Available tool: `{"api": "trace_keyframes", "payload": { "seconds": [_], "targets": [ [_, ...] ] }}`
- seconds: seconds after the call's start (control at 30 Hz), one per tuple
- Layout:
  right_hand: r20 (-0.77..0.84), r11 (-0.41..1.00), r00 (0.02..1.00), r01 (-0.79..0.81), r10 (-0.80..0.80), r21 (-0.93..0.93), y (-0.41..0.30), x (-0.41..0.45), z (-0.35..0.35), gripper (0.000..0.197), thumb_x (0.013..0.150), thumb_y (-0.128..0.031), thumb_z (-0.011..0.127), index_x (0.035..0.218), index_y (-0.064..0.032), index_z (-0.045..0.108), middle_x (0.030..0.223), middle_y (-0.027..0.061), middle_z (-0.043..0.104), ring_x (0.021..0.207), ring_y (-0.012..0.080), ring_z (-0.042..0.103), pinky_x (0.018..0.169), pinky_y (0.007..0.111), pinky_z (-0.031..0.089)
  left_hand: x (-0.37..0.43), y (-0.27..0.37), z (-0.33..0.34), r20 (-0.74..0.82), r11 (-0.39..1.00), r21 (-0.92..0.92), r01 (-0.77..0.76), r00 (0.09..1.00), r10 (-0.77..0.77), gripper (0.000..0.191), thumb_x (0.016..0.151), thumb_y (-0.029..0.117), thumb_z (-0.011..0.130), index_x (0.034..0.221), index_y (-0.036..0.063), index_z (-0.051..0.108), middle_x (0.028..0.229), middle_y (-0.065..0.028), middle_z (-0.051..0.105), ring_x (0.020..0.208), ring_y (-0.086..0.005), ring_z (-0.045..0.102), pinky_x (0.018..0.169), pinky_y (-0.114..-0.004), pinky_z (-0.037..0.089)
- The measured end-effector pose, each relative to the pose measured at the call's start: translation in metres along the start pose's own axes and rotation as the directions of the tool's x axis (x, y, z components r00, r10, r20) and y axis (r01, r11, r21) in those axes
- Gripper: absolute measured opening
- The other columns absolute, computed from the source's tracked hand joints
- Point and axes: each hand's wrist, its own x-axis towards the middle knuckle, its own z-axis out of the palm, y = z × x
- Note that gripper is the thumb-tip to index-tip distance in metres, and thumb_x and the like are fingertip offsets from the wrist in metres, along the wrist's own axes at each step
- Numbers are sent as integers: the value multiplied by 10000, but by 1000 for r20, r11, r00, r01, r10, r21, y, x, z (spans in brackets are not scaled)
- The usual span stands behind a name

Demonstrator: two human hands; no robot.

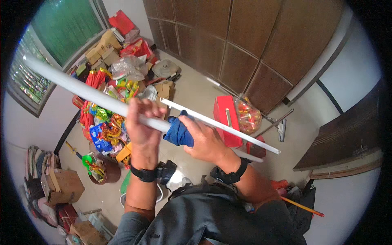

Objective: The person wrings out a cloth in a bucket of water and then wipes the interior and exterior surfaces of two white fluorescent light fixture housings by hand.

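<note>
A long white tube [79, 92] slants across the view from the upper left down to the right. My left hand [144, 122], slightly blurred, is curled around its middle. Just right of that, a dark blue cloth [179, 131] is wrapped around the tube, and my right hand [205, 139] grips the cloth with the thumb on top. The tube's far stretch is hidden behind my right hand. A thinner white strip [245, 136] with small end fittings runs nearly parallel, close above my right hand; what holds it up cannot be seen.
A heap of bagged goods and colourful decorations [113, 119] lies under the window on the left. Below it stand a brown bucket [108, 171] and a cardboard box [65, 186]. Right of centre are a red box [226, 105] and a floor squeegee [281, 130], near brown cabinet doors [208, 39].
</note>
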Motion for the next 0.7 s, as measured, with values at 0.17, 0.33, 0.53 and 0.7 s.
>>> {"api": "trace_keyframes", "payload": {
  "seconds": [0.17,0.33,0.53,0.7],
  "targets": [
    [153,963,980,-86,128,-254,41,-40,-19,749,588,-109,763,1263,-137,440,1010,187,577,906,381,591,779,444,501,21,67,-51,-176,986,-142,-90,982,65,329,886,374,553,661,141,498,566,12,402,573,-125,400,525,-260,390],
    [257,916,961,10,102,-401,97,-94,-64,728,578,-105,754,1245,-93,463,1005,143,577,895,351,586,781,439,480,23,120,-112,-334,987,-112,-114,940,70,398,865,390,576,612,127,415,546,-9,421,537,-156,441,484,-280,409],
    [312,833,918,-36,246,-551,123,-132,-128,778,570,-136,782,1264,-138,430,1124,152,549,1044,346,523,877,452,421,17,188,-177,-519,985,-90,-149,851,81,453,834,424,607,589,101,404,543,-25,411,525,-182,443,447,-285,396],
    [270,824,945,0,186,-567,148,-175,-163,810,473,25,741,1226,-74,460,1023,175,557,949,387,527,858,458,410,23,213,-192,-584,982,-38,-185,802,129,487,844,475,574,585,90,424,539,-15,409,521,-175,439,444,-268,393]
  ]
}}
